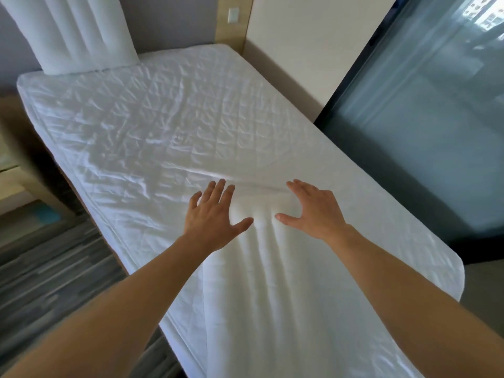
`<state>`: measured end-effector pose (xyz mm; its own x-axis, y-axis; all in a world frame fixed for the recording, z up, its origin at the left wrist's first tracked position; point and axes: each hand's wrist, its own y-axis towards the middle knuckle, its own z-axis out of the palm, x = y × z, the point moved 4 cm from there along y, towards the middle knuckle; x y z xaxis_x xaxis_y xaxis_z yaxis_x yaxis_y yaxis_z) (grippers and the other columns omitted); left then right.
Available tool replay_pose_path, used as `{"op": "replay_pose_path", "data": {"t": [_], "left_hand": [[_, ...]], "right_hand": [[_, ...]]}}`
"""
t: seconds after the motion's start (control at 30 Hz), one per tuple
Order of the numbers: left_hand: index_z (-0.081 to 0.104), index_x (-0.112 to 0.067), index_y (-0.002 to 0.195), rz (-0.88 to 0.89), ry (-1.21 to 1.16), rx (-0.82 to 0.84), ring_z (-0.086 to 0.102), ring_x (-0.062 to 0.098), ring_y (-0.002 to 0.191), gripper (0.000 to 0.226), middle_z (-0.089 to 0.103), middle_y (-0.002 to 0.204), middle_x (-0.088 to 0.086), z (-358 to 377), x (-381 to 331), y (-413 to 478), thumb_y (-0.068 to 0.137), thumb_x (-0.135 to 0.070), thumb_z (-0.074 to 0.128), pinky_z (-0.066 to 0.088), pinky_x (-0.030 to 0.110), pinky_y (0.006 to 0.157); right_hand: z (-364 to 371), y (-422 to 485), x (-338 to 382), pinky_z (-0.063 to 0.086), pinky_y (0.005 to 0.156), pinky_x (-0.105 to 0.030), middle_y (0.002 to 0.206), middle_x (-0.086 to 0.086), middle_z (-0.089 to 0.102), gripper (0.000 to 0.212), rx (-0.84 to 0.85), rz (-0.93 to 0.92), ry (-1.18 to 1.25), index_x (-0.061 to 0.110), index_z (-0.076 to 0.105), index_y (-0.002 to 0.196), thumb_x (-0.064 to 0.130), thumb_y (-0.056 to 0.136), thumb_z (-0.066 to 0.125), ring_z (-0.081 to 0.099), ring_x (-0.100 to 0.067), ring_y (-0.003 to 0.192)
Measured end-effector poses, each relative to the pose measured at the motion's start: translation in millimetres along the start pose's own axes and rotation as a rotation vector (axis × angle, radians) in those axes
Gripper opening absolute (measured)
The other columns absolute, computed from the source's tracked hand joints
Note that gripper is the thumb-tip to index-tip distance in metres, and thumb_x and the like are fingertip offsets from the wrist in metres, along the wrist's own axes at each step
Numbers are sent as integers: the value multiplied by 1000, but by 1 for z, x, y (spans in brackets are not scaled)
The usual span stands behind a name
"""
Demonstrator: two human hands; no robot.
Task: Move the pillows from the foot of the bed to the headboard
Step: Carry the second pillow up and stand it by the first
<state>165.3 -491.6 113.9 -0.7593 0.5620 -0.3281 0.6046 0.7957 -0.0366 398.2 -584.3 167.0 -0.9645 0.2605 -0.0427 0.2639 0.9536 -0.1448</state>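
Note:
A narrow bed with a wrinkled white quilted cover point(163, 118) runs away from me. At its far left corner, white pillows point(81, 34) stand upright against the grey wall. Near the foot, a smooth, puffy white shape point(261, 268) lies lengthwise between my arms; I cannot tell whether it is a pillow or bunched cover. My left hand point(212, 214) is open with fingers spread, laid flat on the left side of this shape. On its right side my right hand point(313, 208) is open too, thumb pointing inward. Neither hand grips anything.
A dark-framed glass partition point(422, 118) stands close along the bed's right side, beyond a cream wall point(300, 50). A wooden strip with a white switch point(233, 15) is at the far end. Pale wooden furniture point(16, 159) and striped grey flooring point(54, 268) lie to the left.

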Motion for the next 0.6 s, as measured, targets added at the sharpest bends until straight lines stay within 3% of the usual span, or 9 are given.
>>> {"op": "replay_pose_path", "data": {"t": [0.33, 0.6], "left_hand": [[17, -25, 161, -114, 25, 116, 5, 19, 157, 101, 10, 171, 0, 114, 29, 107, 83, -88, 32, 11, 46, 124], [24, -24, 158, -153, -30, 263, 16, 18, 154, 111, 20, 168, 0, 211, 57, 142, 75, -97, 24, 12, 46, 124]], "right_hand": [[137, 131, -50, 32, 114, -43, 163, 0, 36, 110, 179, -68, 52, 26, 33, 156, 92, 67, 31, 36, -17, 148], [230, 188, -70, 30, 115, -43, 158, 5, 43, 98, 316, -88, 104, 27, 36, 154, 85, 78, 52, 41, -17, 144]]}}
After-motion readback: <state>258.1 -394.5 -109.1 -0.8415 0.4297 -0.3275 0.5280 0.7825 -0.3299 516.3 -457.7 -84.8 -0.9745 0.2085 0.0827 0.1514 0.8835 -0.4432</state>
